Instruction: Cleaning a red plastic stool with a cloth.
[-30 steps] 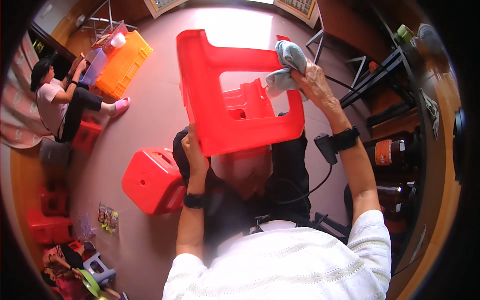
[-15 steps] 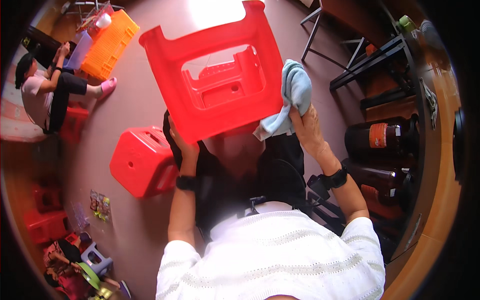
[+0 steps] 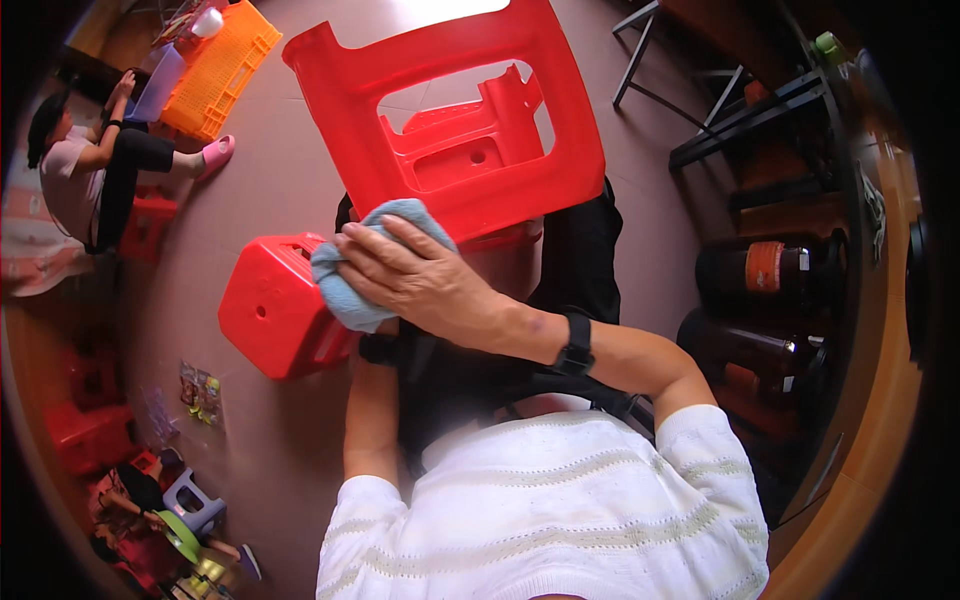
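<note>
A red plastic stool (image 3: pixel 505 208) is held up tilted in front of my knees, and through the wide cut-out in its side I see its inner surface. My right hand (image 3: pixel 425 280) reaches across to the left, its fingers spread over a bunched light-blue cloth (image 3: pixel 350 290) and holding it by the stool's lower left corner. The cloth and my right hand cover my left hand, so its fingers are hidden; only my left forearm (image 3: pixel 372 430) shows below. A second red stool (image 3: pixel 265 305) lies on its side on the floor, left of my legs.
A person (image 3: pixel 85 170) in pink clogs sits at the far left beside an orange crate (image 3: pixel 220 70). Another person (image 3: pixel 130 520) is at the lower left near a grey stool (image 3: pixel 195 500). Large dark jars (image 3: pixel 730 270) stand on the right, below a black metal frame (image 3: pixel 740 120).
My right hand has carried the cloth from the stool's right side across to its lower left corner. The held stool has shifted slightly up and to the right.
</note>
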### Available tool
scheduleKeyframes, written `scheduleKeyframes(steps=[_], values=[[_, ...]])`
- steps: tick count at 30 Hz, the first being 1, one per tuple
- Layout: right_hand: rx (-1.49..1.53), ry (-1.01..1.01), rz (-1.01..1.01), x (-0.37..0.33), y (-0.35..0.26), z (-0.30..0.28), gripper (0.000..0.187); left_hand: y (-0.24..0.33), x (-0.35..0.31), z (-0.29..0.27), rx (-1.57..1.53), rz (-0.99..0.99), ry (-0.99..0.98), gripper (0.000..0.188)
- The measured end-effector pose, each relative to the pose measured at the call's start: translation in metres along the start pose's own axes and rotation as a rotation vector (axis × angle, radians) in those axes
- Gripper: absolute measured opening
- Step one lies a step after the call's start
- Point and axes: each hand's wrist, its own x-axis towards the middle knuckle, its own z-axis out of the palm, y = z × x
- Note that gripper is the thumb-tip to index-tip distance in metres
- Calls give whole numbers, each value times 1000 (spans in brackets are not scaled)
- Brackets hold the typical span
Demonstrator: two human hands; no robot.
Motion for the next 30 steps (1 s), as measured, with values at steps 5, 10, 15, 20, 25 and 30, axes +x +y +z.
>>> scheduleKeyframes(steps=[5,10,15,20,25,30], values=[[210,64,22,6,5,-9,41,-43,-73,54,264,349,-332,31],[199,-4,74,-42,44,-40,38,-28,-48,74,-1119,-755,-728,39],[130,-12,253,-93,90,-66,40,-25,-10,54,-1854,-1079,-663,40],[242,19,457,-112,115,-84,47,-30,-14,57,-1897,-1089,-642,38],[294,76,591,-107,92,-81,59,-24,-20,58,-1847,-981,-617,38],[250,-60,421,-69,69,-75,56,-31,-18,56,-1695,-756,-596,33]])
